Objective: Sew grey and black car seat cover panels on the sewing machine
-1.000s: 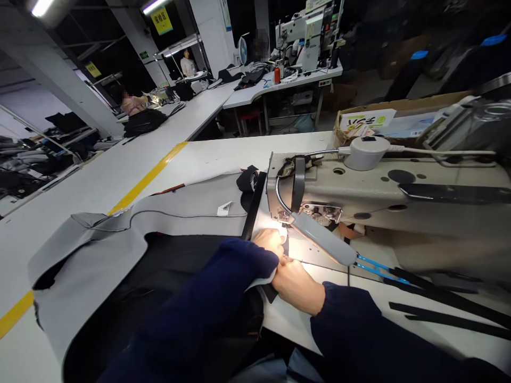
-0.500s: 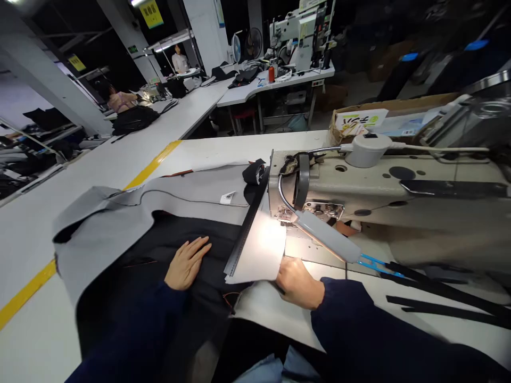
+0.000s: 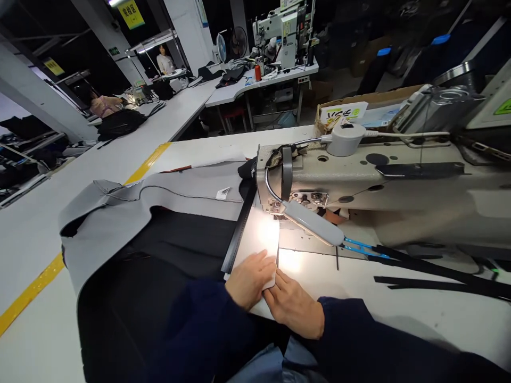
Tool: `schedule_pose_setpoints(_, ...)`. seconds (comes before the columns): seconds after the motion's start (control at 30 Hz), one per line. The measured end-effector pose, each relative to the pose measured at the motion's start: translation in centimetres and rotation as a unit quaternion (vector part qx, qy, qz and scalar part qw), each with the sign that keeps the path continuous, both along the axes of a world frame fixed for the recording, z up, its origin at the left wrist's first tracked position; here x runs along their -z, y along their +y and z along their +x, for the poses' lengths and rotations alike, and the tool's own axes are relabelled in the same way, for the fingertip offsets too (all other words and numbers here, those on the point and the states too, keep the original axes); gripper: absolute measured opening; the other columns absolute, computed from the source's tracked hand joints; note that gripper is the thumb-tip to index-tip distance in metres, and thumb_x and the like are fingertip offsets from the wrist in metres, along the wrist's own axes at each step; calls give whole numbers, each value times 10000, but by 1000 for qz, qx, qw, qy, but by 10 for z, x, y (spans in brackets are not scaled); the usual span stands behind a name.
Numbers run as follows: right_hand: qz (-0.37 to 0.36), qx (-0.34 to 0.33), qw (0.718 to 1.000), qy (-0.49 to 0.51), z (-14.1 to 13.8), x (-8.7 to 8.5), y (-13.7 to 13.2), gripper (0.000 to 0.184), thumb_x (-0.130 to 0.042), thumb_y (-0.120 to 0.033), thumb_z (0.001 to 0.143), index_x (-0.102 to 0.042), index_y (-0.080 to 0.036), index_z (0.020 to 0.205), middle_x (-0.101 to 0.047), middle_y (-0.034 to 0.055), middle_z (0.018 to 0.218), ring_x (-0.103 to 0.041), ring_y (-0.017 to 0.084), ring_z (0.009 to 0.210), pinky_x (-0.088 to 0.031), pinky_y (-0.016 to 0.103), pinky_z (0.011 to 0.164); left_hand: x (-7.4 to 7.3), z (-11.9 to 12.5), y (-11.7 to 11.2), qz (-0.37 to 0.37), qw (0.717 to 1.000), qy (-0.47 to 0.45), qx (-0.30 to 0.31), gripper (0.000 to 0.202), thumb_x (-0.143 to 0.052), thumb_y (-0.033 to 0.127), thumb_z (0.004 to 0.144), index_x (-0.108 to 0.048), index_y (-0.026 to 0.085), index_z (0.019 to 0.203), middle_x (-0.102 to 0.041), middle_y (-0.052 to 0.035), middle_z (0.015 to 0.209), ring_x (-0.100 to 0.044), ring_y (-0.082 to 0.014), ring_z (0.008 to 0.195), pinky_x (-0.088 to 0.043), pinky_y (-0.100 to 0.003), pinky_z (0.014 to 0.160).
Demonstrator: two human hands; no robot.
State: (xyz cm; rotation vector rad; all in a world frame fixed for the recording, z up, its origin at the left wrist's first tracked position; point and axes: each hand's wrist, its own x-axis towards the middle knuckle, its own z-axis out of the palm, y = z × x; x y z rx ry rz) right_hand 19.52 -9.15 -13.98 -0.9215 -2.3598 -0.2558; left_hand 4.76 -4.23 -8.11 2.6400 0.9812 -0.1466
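Two hands [image 3: 248,279] [image 3: 294,306] on one pale panel [image 3: 257,234]

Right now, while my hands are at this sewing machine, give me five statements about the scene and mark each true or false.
1. The left hand rests on the pale panel. True.
2. The lamp at the sewing machine is lit. True.
3. The right hand is holding the lamp. False: it is at the pale panel's near end, beside the left hand.
4. The white tag lies on the sewing machine. False: it lies on the grey fabric.
5. Black strips lie right of both hands. True.
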Motion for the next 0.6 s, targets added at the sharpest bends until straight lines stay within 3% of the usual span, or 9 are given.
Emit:
schedule_pose_setpoints(0.1, -45, -17, 999, 19, 5, -8, 6, 279, -358, -50, 879, -615, -116, 795, -625, 112, 807, -577, 213, 799, -500, 365, 762, -2, -22, -5, -33, 998, -54, 1, 545, -455, 211, 853, -393, 154, 1392, -437, -95, 1427, -362, -218, 1356, -354, -425, 1125)
schedule_pose_setpoints(0.2, -105, -20, 994, 13, 10, -15, 11, 241, -364, -57, 901, -599, -113, 905, -623, 88, 847, -570, 175, 741, -501, 296, 677, -3, -35, -8, -10, 994, -105, -22, 508, -405, 213, 895, -390, 126, 1395, -434, -95, 1429, -366, -189, 1356, -369, -374, 1124)
schedule_pose_setpoints(0.27, -93, -11, 995, -14, 12, -16, 11, 220, -389, -55, 891, -596, -95, 956, -628, 95, 858, -585, 187, 762, -506, 306, 688, 0, -38, -6, 4, 989, -143, -22, 419, -330, 201, 951, -448, 151, 1350, -504, -63, 1375, -397, -154, 1335, -373, -346, 1122)
schedule_pose_setpoints(0.37, -23, 20, 998, -57, 10, -12, 7, 227, -456, -53, 842, -597, -31, 1018, -643, 189, 994, -609, 265, 944, -510, 375, 800, 5, -41, -2, 27, 980, -198, -3, 354, -331, 206, 974, -498, 189, 1286, -577, -28, 1297, -471, -122, 1275, -350, -338, 1137)
schedule_pose_setpoints(0.43, -6, 47, 996, -69, 7, -9, 4, 203, -493, -63, 811, -613, -32, 972, -642, 228, 1038, -603, 299, 1015, -501, 402, 846, 7, -42, -1, 48, 978, -200, 22, 340, -338, 202, 971, -511, 188, 1264, -585, -29, 1286, -495, -126, 1253, -345, -351, 1139)
schedule_pose_setpoints(0.6, -23, 80, 993, -81, 3, -6, 2, 91, -541, -75, 762, -625, -78, 797, -671, 223, 914, -630, 300, 942, -494, 423, 867, 9, -36, -1, 101, 983, -143, 53, 339, -371, 213, 956, -516, 165, 1258, -587, -34, 1284, -518, -151, 1232, -414, -327, 1090)
